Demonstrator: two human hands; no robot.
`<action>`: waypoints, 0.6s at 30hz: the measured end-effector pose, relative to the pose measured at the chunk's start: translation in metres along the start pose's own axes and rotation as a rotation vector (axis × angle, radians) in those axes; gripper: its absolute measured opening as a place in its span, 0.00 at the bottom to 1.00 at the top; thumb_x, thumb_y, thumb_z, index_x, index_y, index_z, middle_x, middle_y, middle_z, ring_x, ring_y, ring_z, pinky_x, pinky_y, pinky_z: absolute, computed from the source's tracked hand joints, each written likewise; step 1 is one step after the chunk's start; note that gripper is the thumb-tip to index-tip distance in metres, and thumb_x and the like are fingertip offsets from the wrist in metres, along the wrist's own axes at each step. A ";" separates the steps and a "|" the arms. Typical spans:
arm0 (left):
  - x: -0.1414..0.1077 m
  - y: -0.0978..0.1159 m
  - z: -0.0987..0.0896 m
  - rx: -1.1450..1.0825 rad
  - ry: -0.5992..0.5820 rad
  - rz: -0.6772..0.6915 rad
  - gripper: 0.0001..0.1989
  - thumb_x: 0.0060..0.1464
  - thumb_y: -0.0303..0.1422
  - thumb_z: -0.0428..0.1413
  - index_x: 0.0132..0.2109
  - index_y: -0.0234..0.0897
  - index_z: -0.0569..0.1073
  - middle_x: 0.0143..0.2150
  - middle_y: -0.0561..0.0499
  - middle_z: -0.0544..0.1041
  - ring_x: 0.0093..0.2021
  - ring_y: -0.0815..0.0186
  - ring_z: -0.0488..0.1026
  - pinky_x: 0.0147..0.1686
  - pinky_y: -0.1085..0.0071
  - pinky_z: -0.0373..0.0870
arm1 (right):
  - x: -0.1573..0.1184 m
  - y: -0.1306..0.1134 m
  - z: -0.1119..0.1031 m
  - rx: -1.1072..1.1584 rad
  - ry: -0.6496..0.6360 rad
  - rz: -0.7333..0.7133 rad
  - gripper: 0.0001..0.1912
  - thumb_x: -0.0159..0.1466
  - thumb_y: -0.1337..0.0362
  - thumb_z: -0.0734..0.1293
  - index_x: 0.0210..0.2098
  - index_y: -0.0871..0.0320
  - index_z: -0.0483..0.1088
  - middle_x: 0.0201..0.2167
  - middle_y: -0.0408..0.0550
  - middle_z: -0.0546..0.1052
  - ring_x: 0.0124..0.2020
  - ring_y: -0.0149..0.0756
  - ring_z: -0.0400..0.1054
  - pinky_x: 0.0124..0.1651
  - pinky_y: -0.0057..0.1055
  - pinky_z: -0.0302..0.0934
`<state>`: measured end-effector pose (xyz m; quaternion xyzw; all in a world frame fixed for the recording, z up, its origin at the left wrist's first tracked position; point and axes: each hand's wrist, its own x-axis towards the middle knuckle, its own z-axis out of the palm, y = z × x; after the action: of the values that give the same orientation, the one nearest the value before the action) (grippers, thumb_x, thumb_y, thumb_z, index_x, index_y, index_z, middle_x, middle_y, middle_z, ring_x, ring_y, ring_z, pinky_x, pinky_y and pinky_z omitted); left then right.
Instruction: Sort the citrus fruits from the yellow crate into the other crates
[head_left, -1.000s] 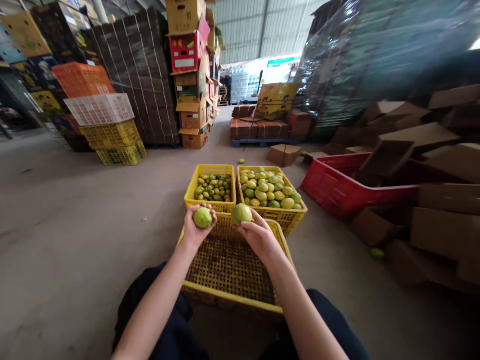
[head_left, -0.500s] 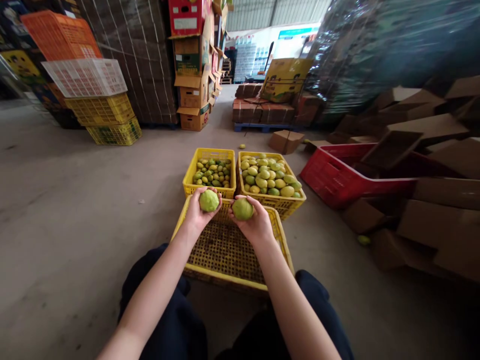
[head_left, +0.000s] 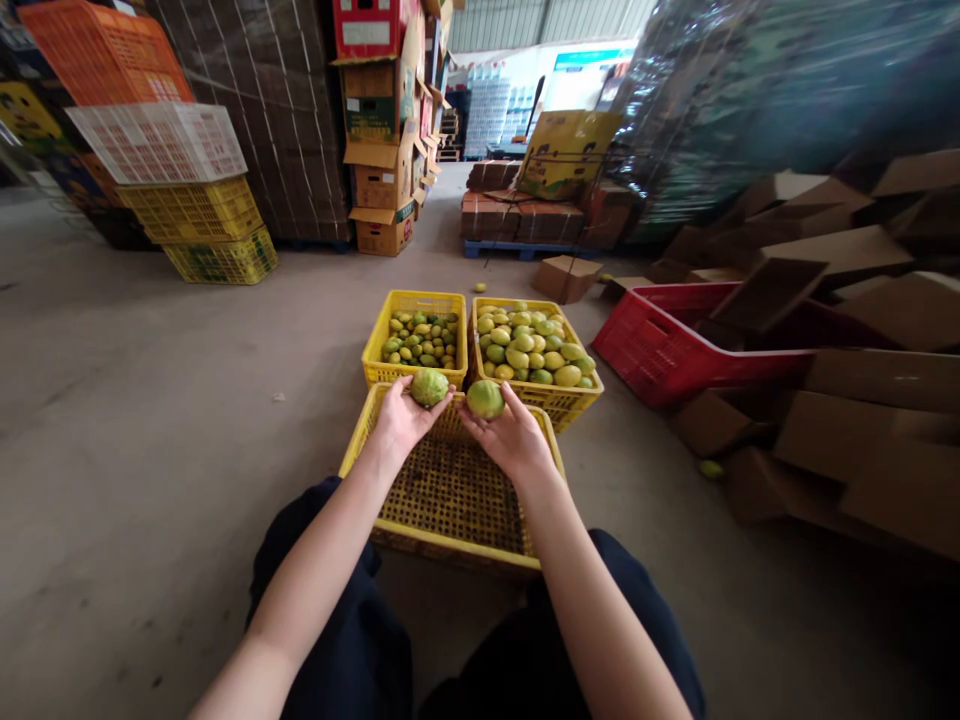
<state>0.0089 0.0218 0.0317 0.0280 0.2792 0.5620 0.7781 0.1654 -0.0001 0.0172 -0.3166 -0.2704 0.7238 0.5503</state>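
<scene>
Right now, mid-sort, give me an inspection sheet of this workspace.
Surface: bare grey concrete floor.
Job's things: empty yellow plastic crate in front; behind it, left yellow crate of small green fruit and right yellow crate of larger yellow-green fruit.
Clutter: red plastic crate, loose brown cardboard boxes, stray fruit on floor.
Grippers: left hand holds a round green fruit; right hand holds another green fruit.
Cables: nothing seen.
Surroundings: stacked coloured crates, pallets of cartons.
</scene>
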 end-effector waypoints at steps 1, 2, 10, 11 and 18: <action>0.000 0.000 0.000 -0.007 -0.007 0.001 0.15 0.53 0.30 0.47 0.46 0.31 0.69 0.41 0.39 0.75 0.46 0.54 0.73 0.38 0.65 0.75 | 0.000 0.000 0.000 -0.022 0.007 0.032 0.17 0.57 0.48 0.66 0.33 0.55 0.72 0.29 0.46 0.78 0.30 0.35 0.72 0.36 0.33 0.69; 0.000 0.001 0.000 -0.014 -0.014 0.004 0.15 0.53 0.30 0.47 0.46 0.31 0.69 0.41 0.39 0.75 0.46 0.54 0.73 0.39 0.64 0.75 | -0.001 0.000 0.000 -0.034 0.016 0.054 0.17 0.57 0.47 0.65 0.33 0.55 0.72 0.28 0.45 0.78 0.27 0.33 0.71 0.32 0.30 0.68; -0.012 0.005 0.004 -0.042 -0.101 -0.006 0.16 0.48 0.30 0.49 0.45 0.31 0.69 0.42 0.37 0.75 0.48 0.48 0.72 0.41 0.58 0.75 | -0.007 0.000 0.004 -0.054 0.045 -0.090 0.15 0.46 0.58 0.76 0.31 0.53 0.72 0.31 0.39 0.78 0.33 0.32 0.72 0.41 0.31 0.68; -0.013 0.005 0.006 -0.050 -0.110 -0.004 0.16 0.48 0.31 0.50 0.45 0.31 0.69 0.41 0.37 0.75 0.47 0.49 0.73 0.41 0.58 0.75 | -0.008 -0.002 0.005 -0.060 0.044 -0.116 0.15 0.46 0.59 0.76 0.31 0.53 0.72 0.32 0.39 0.78 0.35 0.32 0.72 0.43 0.33 0.68; -0.020 0.012 0.005 -0.113 -0.161 -0.059 0.12 0.50 0.35 0.54 0.40 0.33 0.69 0.30 0.48 0.75 0.29 0.66 0.74 0.31 0.71 0.75 | -0.009 -0.009 0.007 -0.030 -0.009 0.052 0.18 0.56 0.47 0.64 0.27 0.56 0.70 0.21 0.45 0.75 0.22 0.33 0.68 0.21 0.28 0.61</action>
<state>-0.0028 0.0098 0.0481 0.0208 0.1842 0.5496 0.8146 0.1674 -0.0074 0.0296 -0.3285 -0.2753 0.7350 0.5254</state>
